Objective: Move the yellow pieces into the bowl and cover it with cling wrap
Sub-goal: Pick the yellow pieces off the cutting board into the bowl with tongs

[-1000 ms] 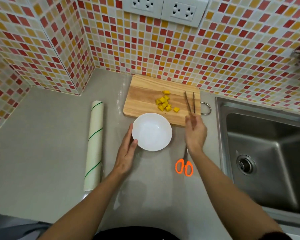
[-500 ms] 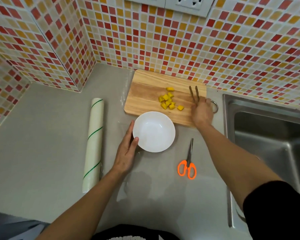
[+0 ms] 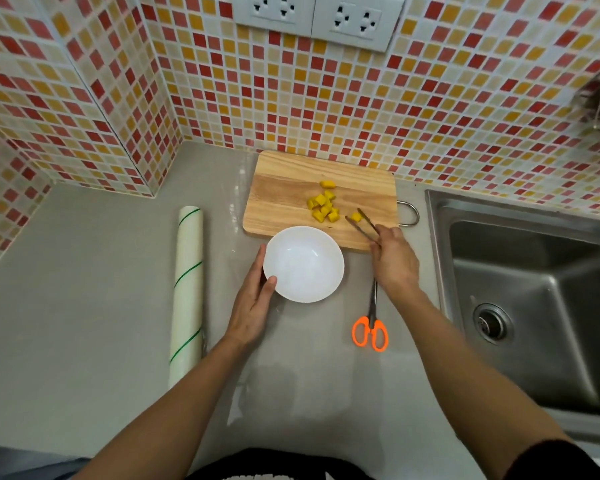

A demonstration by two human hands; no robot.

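Note:
Several yellow pieces (image 3: 323, 206) lie in a small heap on the wooden cutting board (image 3: 284, 199). A white bowl (image 3: 303, 264), with nothing in it, stands on the counter at the board's near edge. My left hand (image 3: 253, 303) rests against the bowl's left rim, fingers straight. My right hand (image 3: 394, 259) grips a pair of dark chopsticks (image 3: 362, 225) whose tips straddle one yellow piece (image 3: 356, 216) lying apart from the heap. A roll of cling wrap (image 3: 187, 289) lies to the left of the bowl.
Orange-handled scissors (image 3: 370, 325) lie on the grey counter just below my right hand. A steel sink (image 3: 534, 306) fills the right side. Tiled walls close the back and left, with sockets above the board.
My right hand picked the chopsticks up off the board's right side, swung them round and brought their tips to the stray yellow piece. My left hand stayed at the bowl.

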